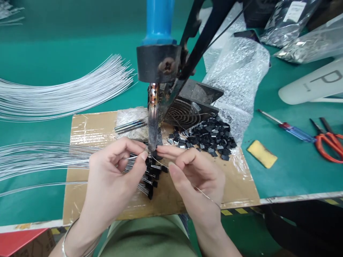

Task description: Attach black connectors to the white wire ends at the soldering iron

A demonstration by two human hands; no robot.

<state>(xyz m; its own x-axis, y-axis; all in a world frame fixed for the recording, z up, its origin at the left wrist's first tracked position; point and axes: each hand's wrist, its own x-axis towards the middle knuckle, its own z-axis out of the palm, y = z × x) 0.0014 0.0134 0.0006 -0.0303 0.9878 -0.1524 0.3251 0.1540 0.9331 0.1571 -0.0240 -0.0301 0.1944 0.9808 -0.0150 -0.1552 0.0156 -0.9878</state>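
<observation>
Head view: at the centre of the frame, we work both hands directly under the iron tip [153, 130], which points down from the blue handle [160, 21]. Our left hand [114, 175] has its fingers pinched narrow on a white wire [130, 158], its end near the tip; whether a small part sits there too is hidden. Our right hand [199, 173] grips a fine wire [161, 164] between thumb and finger, while its outstretched fingers reach close beside the tip. Contact between the wires and the tip cannot be confirmed.

Below the tip, wires with black ends [152, 176] lie over the cardboard [235, 185] on the counter [107, 32]. Loose black pieces [211, 137] are heaped right of centre.

We judge the step in hand to be presenting both wires at the tip. The next move calls for a steady left pinch, controlled advance of the fine wire and fingers kept clear of the metal.
</observation>
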